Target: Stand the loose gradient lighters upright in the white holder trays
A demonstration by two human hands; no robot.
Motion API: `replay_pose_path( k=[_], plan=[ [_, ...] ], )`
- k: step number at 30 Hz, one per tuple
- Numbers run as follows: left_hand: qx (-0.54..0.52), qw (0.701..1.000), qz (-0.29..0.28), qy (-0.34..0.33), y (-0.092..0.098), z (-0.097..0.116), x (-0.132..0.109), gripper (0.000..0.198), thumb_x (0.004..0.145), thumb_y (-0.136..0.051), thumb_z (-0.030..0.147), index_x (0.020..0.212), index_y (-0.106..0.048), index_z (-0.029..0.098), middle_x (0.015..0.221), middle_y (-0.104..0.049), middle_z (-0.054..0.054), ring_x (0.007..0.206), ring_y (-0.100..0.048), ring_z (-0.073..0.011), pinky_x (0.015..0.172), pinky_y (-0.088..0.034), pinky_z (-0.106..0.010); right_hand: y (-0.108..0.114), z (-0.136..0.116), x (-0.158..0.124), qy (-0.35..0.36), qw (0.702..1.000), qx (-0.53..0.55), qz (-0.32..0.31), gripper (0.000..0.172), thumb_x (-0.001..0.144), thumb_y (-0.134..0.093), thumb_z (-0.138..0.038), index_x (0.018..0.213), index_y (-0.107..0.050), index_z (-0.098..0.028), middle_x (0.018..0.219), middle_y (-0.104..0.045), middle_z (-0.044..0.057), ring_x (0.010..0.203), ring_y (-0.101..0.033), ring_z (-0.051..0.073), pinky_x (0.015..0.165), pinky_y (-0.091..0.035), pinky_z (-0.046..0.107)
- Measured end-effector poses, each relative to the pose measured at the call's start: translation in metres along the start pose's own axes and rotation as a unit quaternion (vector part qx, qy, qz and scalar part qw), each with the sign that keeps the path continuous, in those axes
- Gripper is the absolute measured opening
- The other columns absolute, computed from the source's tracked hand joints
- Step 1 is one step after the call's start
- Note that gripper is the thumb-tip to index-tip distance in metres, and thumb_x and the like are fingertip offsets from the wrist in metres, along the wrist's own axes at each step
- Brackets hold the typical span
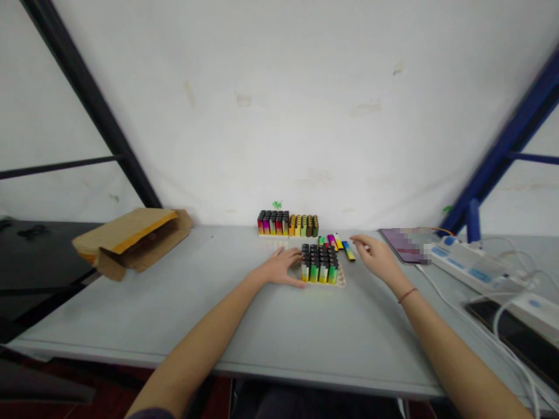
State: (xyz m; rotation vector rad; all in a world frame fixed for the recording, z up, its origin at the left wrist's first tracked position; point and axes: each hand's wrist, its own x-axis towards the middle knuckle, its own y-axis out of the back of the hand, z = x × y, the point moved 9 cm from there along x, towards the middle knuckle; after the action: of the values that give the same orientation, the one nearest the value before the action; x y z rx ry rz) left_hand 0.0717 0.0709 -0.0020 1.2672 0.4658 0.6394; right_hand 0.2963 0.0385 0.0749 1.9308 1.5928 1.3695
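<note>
A pale tray [341, 279] filled with several upright lighters [319, 267] stands in front of me; they have black tops and green, yellow and white bodies. Bare slots show along its right side. My left hand [279, 268] rests at the tray's left side, thumb by the front corner and fingers spread toward the back. My right hand [374, 254] hovers over the table to the right of the tray, fingers loosely bent and apart, with nothing visible in them. Closest to its fingertips lies a blue and yellow lighter [349, 251]. More loose lighters [335, 241] lie behind the tray.
Against the wall stand upright lighters in red and purple [273, 223], and yellow and brown ones [304, 226] beside them. An open cardboard box [135, 238] lies at left. On the right are a tablet-like device [399, 244], a power strip [484, 278], white cables and a phone [515, 331].
</note>
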Motion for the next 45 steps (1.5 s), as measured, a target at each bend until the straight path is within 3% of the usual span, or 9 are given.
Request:
replay_pose_path(
  k=[6, 10, 15, 19, 25, 28, 31, 36, 45],
  plan=[
    [-0.007, 1.0, 0.001, 0.001, 0.001, 0.0, 0.0, 0.098, 0.068, -0.057, 0.079, 0.144, -0.034, 0.022, 0.152, -0.029, -0.013, 0.14, -0.025, -0.0314, 0.115, -0.003, -0.052, -0.044, 0.035, -0.004, -0.033, 0.968, -0.206, -0.139, 0.037, 0.091, -0.045, -0.034, 0.122, -0.06, -0.02, 0.109, -0.068, 0.013, 0.1, -0.062, 0.024, 0.084, -0.044, 0.031],
    [-0.007, 1.0, 0.0, 0.001, 0.001, 0.0, 0.0, 0.099, 0.067, -0.058, 0.078, 0.144, -0.034, 0.021, 0.153, -0.028, -0.014, 0.141, -0.024, -0.031, 0.115, -0.003, -0.053, -0.042, 0.051, -0.003, -0.092, 0.963, -0.216, -0.133, 0.031, 0.087, -0.046, -0.019, 0.114, -0.061, -0.016, 0.1, -0.069, 0.015, 0.093, -0.063, 0.024, 0.077, -0.043, 0.03],
    [-0.01, 1.0, -0.003, 0.005, 0.0, -0.001, 0.0, 0.098, 0.068, -0.057, 0.079, 0.145, -0.033, 0.023, 0.153, -0.027, -0.013, 0.141, -0.023, -0.0306, 0.115, -0.003, -0.052, -0.033, 0.06, -0.001, -0.101, 0.98, -0.15, -0.082, 0.036, 0.077, -0.045, -0.005, 0.11, -0.058, -0.007, 0.102, -0.063, 0.02, 0.09, -0.061, 0.024, 0.076, -0.042, 0.029],
    [-0.009, 1.0, -0.001, 0.004, 0.0, -0.001, 0.0, 0.098, 0.068, -0.058, 0.078, 0.145, -0.033, 0.023, 0.153, -0.028, -0.014, 0.141, -0.024, -0.0321, 0.114, -0.004, -0.053, -0.027, 0.063, -0.002, -0.157, 0.986, -0.001, -0.05, 0.02, 0.08, -0.046, -0.016, 0.098, -0.054, -0.016, 0.07, -0.058, 0.004, 0.064, -0.055, 0.018, 0.058, -0.039, 0.027],
    [-0.003, 1.0, 0.001, 0.002, 0.0, -0.001, 0.0, 0.098, 0.067, -0.058, 0.078, 0.144, -0.034, 0.022, 0.152, -0.028, -0.013, 0.141, -0.024, -0.0321, 0.115, -0.004, -0.052, -0.042, 0.04, -0.003, -0.171, 0.943, 0.276, -0.07, 0.037, 0.085, -0.04, -0.055, 0.086, -0.049, -0.02, 0.051, -0.041, -0.007, 0.043, -0.038, 0.01, 0.043, -0.03, 0.022],
    [-0.002, 1.0, 0.001, 0.003, 0.0, -0.001, 0.0, 0.097, 0.068, -0.057, 0.078, 0.144, -0.034, 0.022, 0.152, -0.029, -0.013, 0.141, -0.024, -0.0319, 0.115, -0.004, -0.052, -0.045, 0.025, -0.003, -0.127, 0.932, 0.336, -0.053, 0.043, 0.081, -0.045, -0.063, 0.081, -0.045, -0.02, 0.053, -0.044, -0.007, 0.047, -0.043, 0.01, 0.046, -0.035, 0.022],
    [-0.004, 1.0, 0.002, 0.003, 0.0, -0.001, 0.0, 0.097, 0.068, -0.057, 0.078, 0.144, -0.034, 0.022, 0.152, -0.029, -0.013, 0.141, -0.024, -0.031, 0.115, -0.004, -0.052, -0.059, 0.024, -0.008, -0.183, 0.894, 0.403, -0.065, 0.043, 0.077, -0.051, -0.064, 0.077, -0.042, -0.022, 0.05, -0.034, -0.011, 0.038, -0.029, 0.007, 0.037, -0.024, 0.019],
    [-0.006, 1.0, 0.001, 0.002, 0.0, 0.0, 0.0, 0.099, 0.067, -0.058, 0.079, 0.144, -0.034, 0.022, 0.152, -0.028, -0.014, 0.141, -0.023, -0.0313, 0.115, -0.004, -0.052, -0.075, 0.041, -0.024, -0.348, 0.829, 0.436, -0.033, 0.043, 0.084, -0.034, -0.059, 0.06, -0.032, -0.024, 0.041, -0.019, -0.011, 0.032, -0.014, 0.006, 0.032, -0.011, 0.02],
    [-0.004, 1.0, -0.001, 0.004, 0.0, -0.001, 0.0, 0.099, 0.067, -0.058, 0.079, 0.145, -0.033, 0.022, 0.153, -0.027, -0.014, 0.141, -0.023, -0.0321, 0.114, -0.005, -0.054, -0.074, 0.048, -0.022, -0.315, 0.841, 0.438, 0.029, 0.032, 0.081, -0.031, -0.044, 0.056, -0.031, -0.025, 0.038, -0.022, -0.007, 0.032, -0.017, 0.009, 0.032, -0.015, 0.023]
  ],
)
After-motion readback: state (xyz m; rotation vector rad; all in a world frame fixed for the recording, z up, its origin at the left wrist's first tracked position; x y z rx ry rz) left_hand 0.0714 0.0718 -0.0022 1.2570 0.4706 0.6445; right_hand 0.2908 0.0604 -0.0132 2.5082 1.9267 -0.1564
